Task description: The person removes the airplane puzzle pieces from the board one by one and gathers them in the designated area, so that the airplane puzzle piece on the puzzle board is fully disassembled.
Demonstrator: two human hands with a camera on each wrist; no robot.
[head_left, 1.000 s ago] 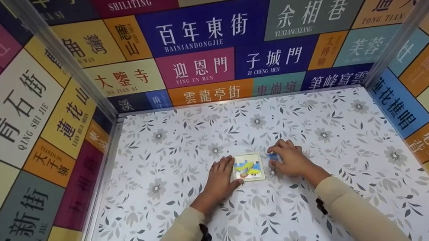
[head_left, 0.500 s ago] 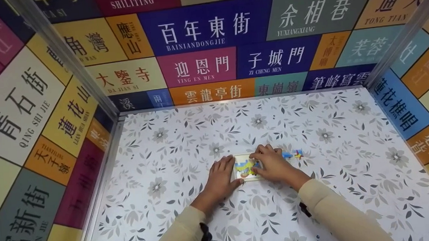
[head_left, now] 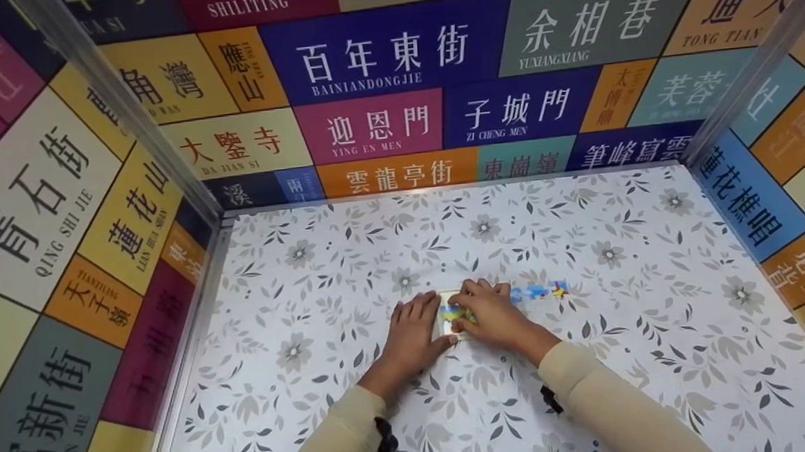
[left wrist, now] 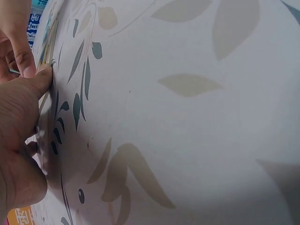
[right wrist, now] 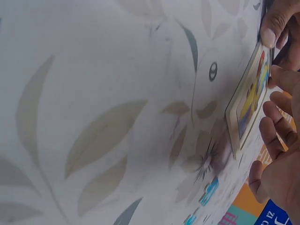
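Note:
A small jigsaw puzzle board [right wrist: 232, 115] with a pale wooden frame and a colourful picture lies flat on the table. My left hand [head_left: 412, 334] rests at its left side, fingers along the frame and thumb at the near edge. The left thumb [left wrist: 44, 77] touches the frame in the left wrist view. My right hand [head_left: 495, 314] is bent over the board, covering its right part, with thumb and index finger at the picture. I cannot tell whether a piece sits between those fingertips. Blue puzzle pieces [head_left: 536, 292] lie just right of the board.
Beyond the blue ones lies a piece with red and yellow [head_left: 560, 290]. White cloth with grey leaves and flowers covers the table [head_left: 348, 257]. Panels with coloured street-name signs [head_left: 385, 52] enclose the back and both sides.
My right hand has moved left from the loose pieces onto the board, shifting farther left across it in the last half second. The left hand and board have stayed in place.

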